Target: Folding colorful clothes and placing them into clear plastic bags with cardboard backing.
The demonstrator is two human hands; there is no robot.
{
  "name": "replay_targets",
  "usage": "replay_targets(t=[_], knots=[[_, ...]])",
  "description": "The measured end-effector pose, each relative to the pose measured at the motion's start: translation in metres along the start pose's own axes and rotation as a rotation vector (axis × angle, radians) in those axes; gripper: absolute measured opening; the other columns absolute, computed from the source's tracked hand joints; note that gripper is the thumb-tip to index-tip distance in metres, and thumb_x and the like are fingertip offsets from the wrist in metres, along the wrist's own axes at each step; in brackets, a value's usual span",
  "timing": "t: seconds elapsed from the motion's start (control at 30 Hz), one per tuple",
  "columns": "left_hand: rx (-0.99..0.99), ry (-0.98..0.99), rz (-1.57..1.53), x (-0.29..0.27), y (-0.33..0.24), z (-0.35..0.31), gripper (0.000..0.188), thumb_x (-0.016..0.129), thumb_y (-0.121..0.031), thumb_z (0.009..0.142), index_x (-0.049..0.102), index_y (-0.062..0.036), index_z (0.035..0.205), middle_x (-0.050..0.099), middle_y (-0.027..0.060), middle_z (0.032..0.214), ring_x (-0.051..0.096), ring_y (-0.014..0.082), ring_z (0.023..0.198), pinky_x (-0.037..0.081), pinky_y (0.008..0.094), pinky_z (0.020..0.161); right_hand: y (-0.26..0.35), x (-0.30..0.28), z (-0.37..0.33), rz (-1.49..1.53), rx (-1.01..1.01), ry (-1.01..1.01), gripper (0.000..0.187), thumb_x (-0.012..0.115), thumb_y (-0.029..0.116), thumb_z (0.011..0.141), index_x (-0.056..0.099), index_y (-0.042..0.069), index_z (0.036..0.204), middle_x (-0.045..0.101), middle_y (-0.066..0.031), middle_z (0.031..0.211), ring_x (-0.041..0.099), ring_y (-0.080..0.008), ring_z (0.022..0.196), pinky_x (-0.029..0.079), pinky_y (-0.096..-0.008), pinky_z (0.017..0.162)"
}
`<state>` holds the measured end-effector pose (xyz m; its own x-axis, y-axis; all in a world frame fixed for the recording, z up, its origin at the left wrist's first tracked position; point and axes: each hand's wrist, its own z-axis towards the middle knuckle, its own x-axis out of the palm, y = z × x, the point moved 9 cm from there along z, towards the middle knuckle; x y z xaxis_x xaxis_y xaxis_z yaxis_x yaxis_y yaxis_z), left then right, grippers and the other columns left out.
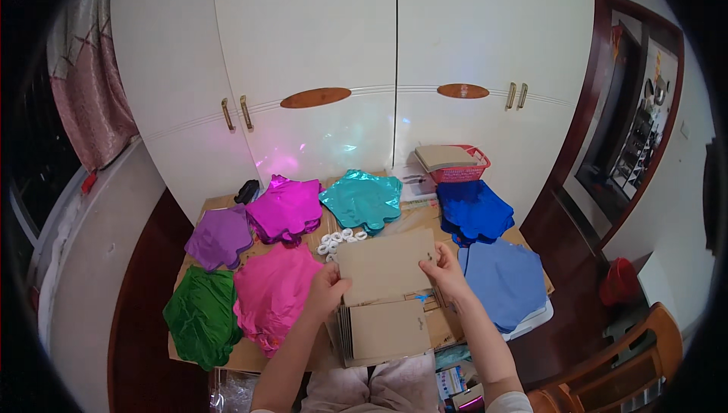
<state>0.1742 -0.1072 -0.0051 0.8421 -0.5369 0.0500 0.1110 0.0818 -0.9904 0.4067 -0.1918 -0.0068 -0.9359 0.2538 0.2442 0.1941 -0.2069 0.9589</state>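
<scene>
Between my two hands is a flat brown cardboard piece (387, 261), raised a little above the table's middle. My left hand (330, 289) pinches its left edge, and my right hand (446, 270) grips the right edge with the thumb on top. Just below it, nearer to me, lies a stack of similar cardboard pieces (388, 331), its layers fanned out at the left side. Past the left hand sits a small heap of white rings (339, 240). A pile of shiny pink foil shapes (274, 295) lies left of my left forearm.
Around the cardboard-covered table lie more foil piles: green (202, 314), purple (218, 238), magenta (284, 208), teal (362, 199), dark blue (476, 212) and pale blue (504, 284). A red basket (462, 172) bears cardboard at the back. A wooden chair (622, 360) stands right.
</scene>
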Motion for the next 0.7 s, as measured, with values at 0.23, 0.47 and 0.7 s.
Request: replay_targets(t=[0.23,0.47,0.7], knots=[[0.007,-0.134,-0.064,0.000,-0.006,-0.013,0.031,0.042,-0.009,0.086,0.050,0.0009,0.114,0.057,0.0133,0.107,0.056,0.0228,0.100,0.045,0.0335,0.085,0.034,0.045,-0.042,-0.338,-0.318,0.029,0.029,0.056,0.009,0.089,0.043,0.006,0.114,0.056,-0.0031,0.081,0.049,-0.0104,0.061,0.040,-0.0247,0.053],[0.194,-0.547,0.505,-0.018,0.004,-0.023,0.040,0.041,-0.020,0.093,0.044,0.0105,0.119,0.053,0.0288,0.110,0.052,0.0407,0.104,0.040,0.0421,0.089,0.067,0.120,-0.108,-0.862,-0.575,0.034,0.026,0.059,0.012,0.084,0.050,0.006,0.108,0.061,-0.0142,0.076,0.060,-0.0311,0.063,0.047,-0.0385,0.055],[-0.111,-0.304,-0.211,-0.015,0.017,-0.021,0.041,0.035,-0.023,0.097,0.045,0.0087,0.121,0.054,0.0272,0.111,0.054,0.0366,0.104,0.041,0.0413,0.090,0.035,0.068,-0.106,-0.559,-0.467,-0.183,0.028,0.058,0.009,0.087,0.045,0.004,0.112,0.054,-0.0058,0.067,0.051,-0.0139,0.049,0.039,-0.0273,0.043]])
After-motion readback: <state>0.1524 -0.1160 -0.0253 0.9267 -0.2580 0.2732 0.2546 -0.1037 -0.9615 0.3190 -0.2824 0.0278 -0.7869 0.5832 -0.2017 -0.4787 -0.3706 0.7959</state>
